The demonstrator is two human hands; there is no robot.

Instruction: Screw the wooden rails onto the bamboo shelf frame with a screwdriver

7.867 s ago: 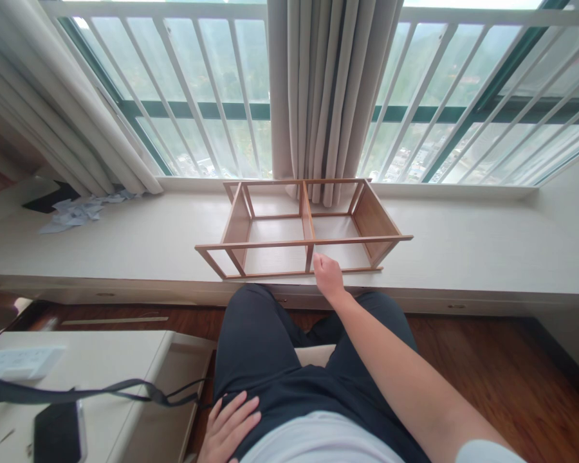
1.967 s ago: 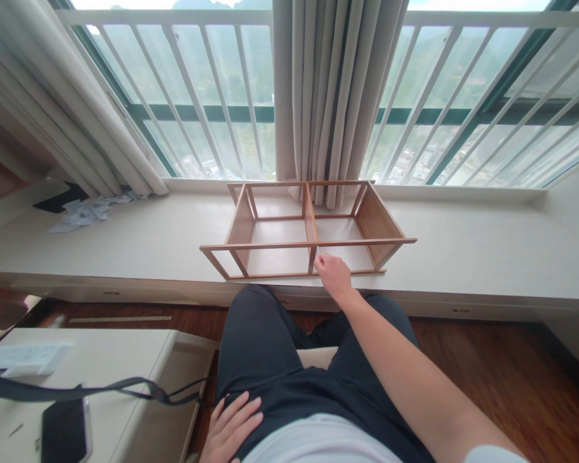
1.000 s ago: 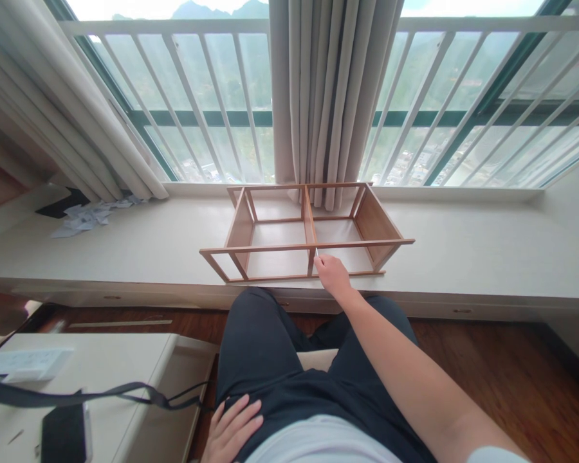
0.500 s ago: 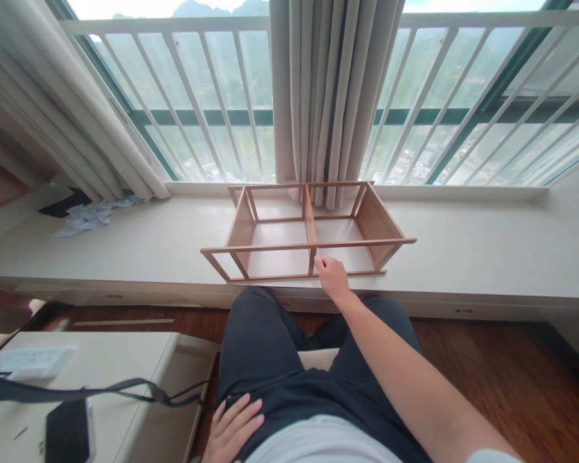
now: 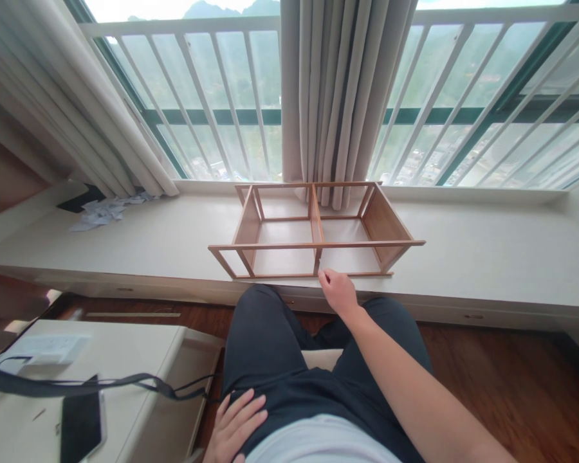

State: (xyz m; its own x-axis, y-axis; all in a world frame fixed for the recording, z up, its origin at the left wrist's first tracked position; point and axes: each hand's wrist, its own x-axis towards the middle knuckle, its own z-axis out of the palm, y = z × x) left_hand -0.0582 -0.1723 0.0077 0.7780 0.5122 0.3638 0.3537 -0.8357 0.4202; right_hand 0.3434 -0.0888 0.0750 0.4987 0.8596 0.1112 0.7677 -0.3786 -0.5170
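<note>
A wooden frame (image 5: 313,231) is set on the pale window ledge (image 5: 463,257), straight ahead of the seated person and just below the middle curtain (image 5: 335,96). It is laid on its side, with its open face upward, and is divided by a middle strut into two compartments; solid panels are seen at its left and right ends. Its near top rail runs across and sticks out past both ends.

The right hand (image 5: 338,292) is held just in front of the frame's near lower rail, close to the foot of the middle strut. The fingers are curled loosely inward, and whether something small is pinched in them cannot be told; contact with the frame cannot be made out either. The forearm is stretched over the right thigh.

The left hand (image 5: 234,427) is laid flat on the left thigh, fingers spread, with nothing held in it.

Behind the frame, white railing bars (image 5: 212,96) are seen through the window glass. A second curtain (image 5: 77,109) is gathered at the left, and crumpled paper scraps (image 5: 103,209) are scattered on the ledge at its foot, well apart from the frame. At the lower left, a pale side table (image 5: 139,360) is seen, on which a dark phone (image 5: 81,421) and a white power strip (image 5: 48,347) are lying; a dark strap (image 5: 101,384) is draped across it. Dark wooden floor (image 5: 511,386) is visible between the ledge and the person.
</note>
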